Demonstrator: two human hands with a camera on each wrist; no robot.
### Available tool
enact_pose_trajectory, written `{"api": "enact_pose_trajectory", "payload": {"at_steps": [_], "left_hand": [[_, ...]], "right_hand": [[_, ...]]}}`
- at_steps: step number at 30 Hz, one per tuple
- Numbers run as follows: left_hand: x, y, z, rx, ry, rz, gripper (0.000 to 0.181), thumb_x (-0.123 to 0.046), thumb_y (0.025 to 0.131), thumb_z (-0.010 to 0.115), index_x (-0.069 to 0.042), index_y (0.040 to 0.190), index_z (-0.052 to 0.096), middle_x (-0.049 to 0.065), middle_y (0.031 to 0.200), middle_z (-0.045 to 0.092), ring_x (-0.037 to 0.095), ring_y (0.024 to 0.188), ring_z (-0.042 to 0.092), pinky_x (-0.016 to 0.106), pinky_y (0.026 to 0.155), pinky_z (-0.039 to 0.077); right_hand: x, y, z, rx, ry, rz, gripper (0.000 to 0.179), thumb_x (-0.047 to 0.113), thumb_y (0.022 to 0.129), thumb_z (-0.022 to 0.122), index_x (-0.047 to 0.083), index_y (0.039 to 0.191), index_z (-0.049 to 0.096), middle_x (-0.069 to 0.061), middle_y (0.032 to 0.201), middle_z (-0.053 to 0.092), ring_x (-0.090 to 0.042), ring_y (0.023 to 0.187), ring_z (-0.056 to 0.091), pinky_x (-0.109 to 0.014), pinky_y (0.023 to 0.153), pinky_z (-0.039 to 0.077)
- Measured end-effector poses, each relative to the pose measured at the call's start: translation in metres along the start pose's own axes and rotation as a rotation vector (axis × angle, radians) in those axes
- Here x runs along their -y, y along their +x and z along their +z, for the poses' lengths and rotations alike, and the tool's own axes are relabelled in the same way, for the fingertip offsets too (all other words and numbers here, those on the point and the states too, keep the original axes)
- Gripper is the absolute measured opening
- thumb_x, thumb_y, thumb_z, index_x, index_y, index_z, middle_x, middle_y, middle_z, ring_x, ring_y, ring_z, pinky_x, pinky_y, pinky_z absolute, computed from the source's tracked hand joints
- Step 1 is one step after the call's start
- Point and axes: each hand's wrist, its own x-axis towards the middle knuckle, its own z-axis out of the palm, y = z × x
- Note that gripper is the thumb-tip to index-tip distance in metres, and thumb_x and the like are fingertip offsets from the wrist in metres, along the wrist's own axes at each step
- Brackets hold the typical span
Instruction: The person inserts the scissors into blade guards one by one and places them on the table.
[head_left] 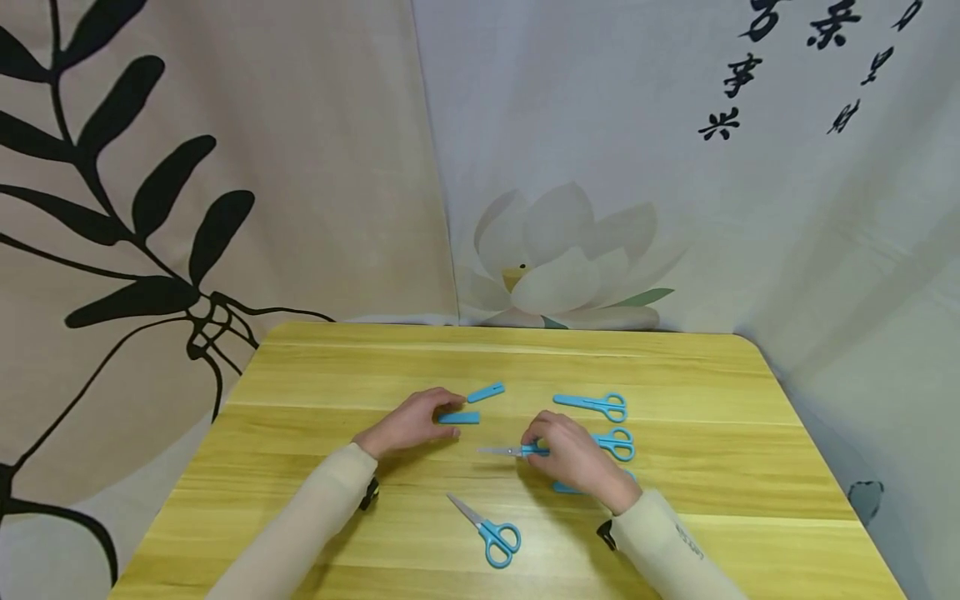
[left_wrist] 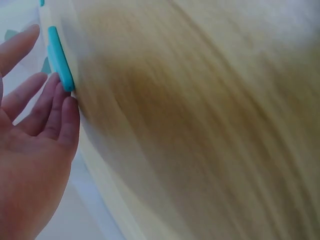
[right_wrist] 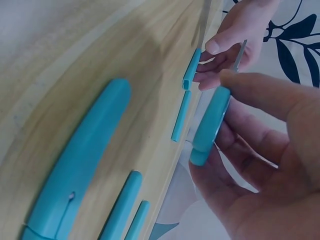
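My left hand [head_left: 411, 423] is at the left end of a blue blade cover [head_left: 463, 417] lying on the table, fingertips right at it and the thumb apart from it. A second blue blade cover [head_left: 486, 392] lies just beyond. My right hand [head_left: 572, 450] pinches a pair of blue-handled scissors [right_wrist: 212, 122] between thumb and fingers. Its blades point left, towards the left hand, and the fingers hide part of the handles. Nearer the front lies another pair of scissors [head_left: 491, 533], its blades bare and pointing to the far left.
On the right, several covered scissors lie in a column: a far pair [head_left: 592, 403], a middle pair [head_left: 617, 443] and a near pair [head_left: 567, 487] partly hidden under the right hand. The wooden table [head_left: 360, 358] ends at a printed curtain [head_left: 337, 167] behind.
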Motion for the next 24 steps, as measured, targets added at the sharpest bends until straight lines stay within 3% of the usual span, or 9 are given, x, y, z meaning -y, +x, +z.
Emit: {"api": "enact_pose_trajectory", "payload": {"at_steps": [9, 16, 24], "left_hand": [[0.006, 0.007, 0.003, 0.013, 0.01, 0.066, 0.041, -0.018, 0.094, 0.079, 0.0, 0.13, 0.067, 0.005, 0.116, 0.065, 0.02, 0.103, 0.063, 0.036, 0.093, 0.055], [0.007, 0.01, 0.005, 0.022, 0.017, 0.08, 0.035, -0.015, 0.095, 0.078, -0.002, 0.126, 0.071, 0.003, 0.112, 0.062, 0.017, 0.097, 0.059, 0.031, 0.088, 0.053], [0.004, 0.009, 0.003, 0.001, 0.029, 0.083, 0.028, -0.011, 0.094, 0.078, -0.004, 0.12, 0.073, 0.003, 0.109, 0.062, 0.018, 0.096, 0.06, 0.033, 0.089, 0.054]], "right_hand": [[-0.002, -0.003, 0.004, -0.003, 0.004, -0.006, 0.013, 0.008, 0.087, 0.084, 0.009, 0.097, 0.076, 0.002, 0.101, 0.067, -0.022, 0.095, 0.066, -0.04, 0.082, 0.057], [-0.001, -0.005, 0.007, -0.006, 0.025, 0.007, 0.012, 0.008, 0.087, 0.083, 0.011, 0.096, 0.075, 0.002, 0.101, 0.066, -0.022, 0.095, 0.065, -0.041, 0.083, 0.057], [0.0, -0.006, 0.012, -0.008, 0.043, 0.036, 0.012, 0.012, 0.088, 0.083, 0.013, 0.097, 0.075, 0.005, 0.102, 0.065, -0.018, 0.095, 0.065, -0.039, 0.082, 0.057]]}}
